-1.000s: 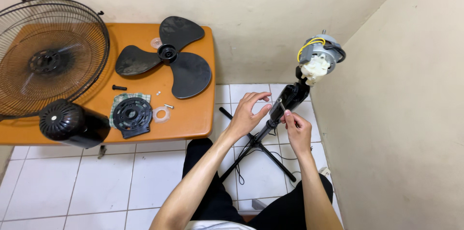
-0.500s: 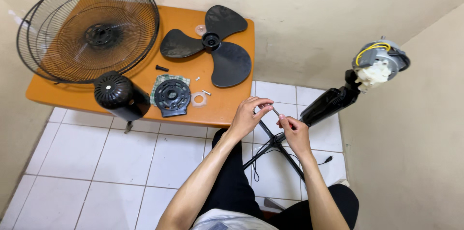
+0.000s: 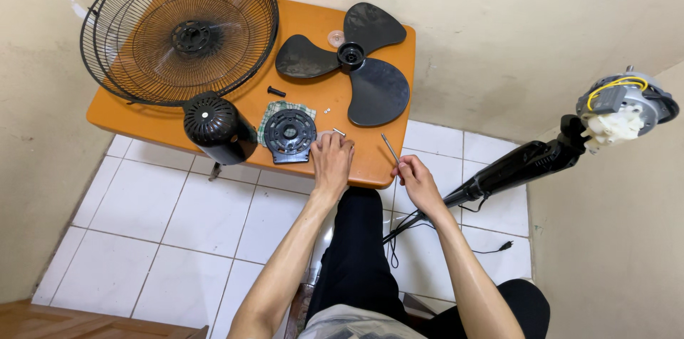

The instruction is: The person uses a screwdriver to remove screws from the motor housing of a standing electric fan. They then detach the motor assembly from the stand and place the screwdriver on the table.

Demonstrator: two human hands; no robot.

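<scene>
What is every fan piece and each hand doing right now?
fan guards: off the fan, stacked on the orange table.
fan blade: detached, lying flat on the table.
black motor cover: removed, lying on its side at the table edge.
motor: bare, wires showing, on the leaning stand.
left hand: resting on the table.
right hand: pinching a thin metal rod.

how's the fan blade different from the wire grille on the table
The fan blade has three solid, opaque black paddles around a hub, while the wire grille is a see-through round cage of thin wires. The fan blade lies flat wholly on the orange table, while the wire grille is larger and overhangs the table's left edge. Both are black, and neither hand touches them.
</scene>
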